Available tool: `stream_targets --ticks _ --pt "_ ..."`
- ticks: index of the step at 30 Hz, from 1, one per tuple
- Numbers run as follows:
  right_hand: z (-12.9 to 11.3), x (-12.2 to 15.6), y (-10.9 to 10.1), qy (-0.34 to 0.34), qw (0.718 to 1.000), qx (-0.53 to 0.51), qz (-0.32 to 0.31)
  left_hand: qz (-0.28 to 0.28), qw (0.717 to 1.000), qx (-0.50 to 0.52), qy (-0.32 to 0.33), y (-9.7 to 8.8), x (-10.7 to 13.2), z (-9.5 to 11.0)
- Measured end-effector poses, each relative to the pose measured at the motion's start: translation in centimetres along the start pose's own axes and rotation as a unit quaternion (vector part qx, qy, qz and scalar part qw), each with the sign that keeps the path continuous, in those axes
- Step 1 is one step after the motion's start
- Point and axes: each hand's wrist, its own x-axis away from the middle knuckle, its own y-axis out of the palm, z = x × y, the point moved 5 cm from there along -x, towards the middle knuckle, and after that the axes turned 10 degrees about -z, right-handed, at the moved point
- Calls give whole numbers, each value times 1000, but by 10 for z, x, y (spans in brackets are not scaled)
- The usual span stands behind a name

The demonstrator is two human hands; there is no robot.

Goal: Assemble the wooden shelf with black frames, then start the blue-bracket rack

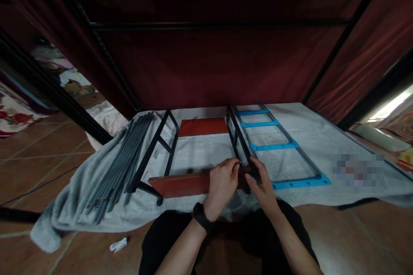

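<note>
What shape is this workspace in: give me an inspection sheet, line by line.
Surface: grey blanket, creased at left.
Job's things: near reddish board, far reddish board, left black frame, right black frame; grey tubes at left, blue-runged frame at right.
Clutter: white item on the floor, unidentifiable.
Hands: left hand pinches a tiny item, unidentifiable; right hand by the near board's right end, grip unclear.
Cables: thin cord-like line on the floor, left.
Surroundings: dark red curtain, black bars.

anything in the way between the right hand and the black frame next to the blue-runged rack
Nothing visible stands in the way: the right hand is at the black frame, seemingly touching it. The left hand is close by, but not between them.
</note>
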Motion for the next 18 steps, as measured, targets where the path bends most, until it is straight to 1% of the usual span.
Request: stream_targets --ticks 1,3,8,13,15,18 --pt "-1 1 0 -3 1000 -12 -5 -8 1000 -14 -15 4 -1 -1" --pt "-3 0 -1 -6 1000 -29 -3 -14 999 -28 -24 8 -1 1" --pt "-10 -8 -2 11 998 -52 44 -38 997 -68 2 14 -2 9" --pt "-15 -13 -1 32 993 -84 82 -33 994 -104 14 18 0 12" --pt "-16 -13 1 48 988 -112 91 -39 993 -113 14 18 0 12" --pt "-12 -13 3 74 973 -191 104 -51 990 -131 23 17 2 13"
